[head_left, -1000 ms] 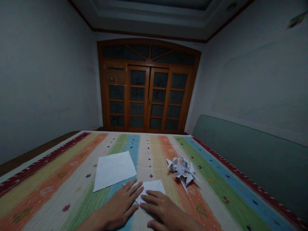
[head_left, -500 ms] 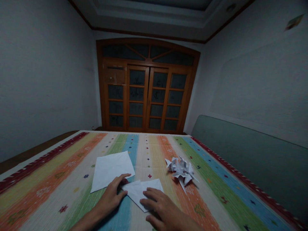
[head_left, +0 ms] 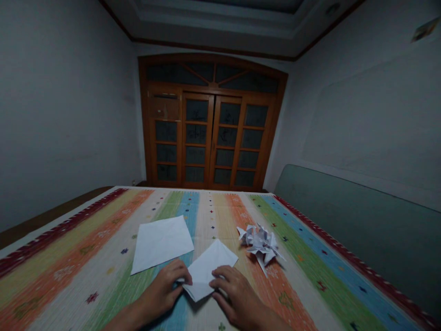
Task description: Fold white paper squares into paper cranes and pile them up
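A small white paper sheet (head_left: 210, 266) lies on the striped mat (head_left: 86, 257) just in front of me, turned like a diamond with a fold along its near edge. My left hand (head_left: 165, 289) pinches its left corner with curled fingers. My right hand (head_left: 234, 299) presses on its right side, fingers bent over the near edge. A larger flat white sheet (head_left: 161, 242) lies to the left, beyond my left hand. Several folded white paper figures (head_left: 261, 243) sit in a heap to the right.
The striped mat covers a wide surface reaching toward a wooden glazed door (head_left: 210, 138) at the back. A grey-green padded panel (head_left: 361, 230) runs along the right wall. A dark wooden edge (head_left: 51, 214) borders the mat on the left.
The small sheet has been opened out and turned from a folded shape into a diamond. My left hand went from flat on it to gripping its left corner. My right hand stayed on it.
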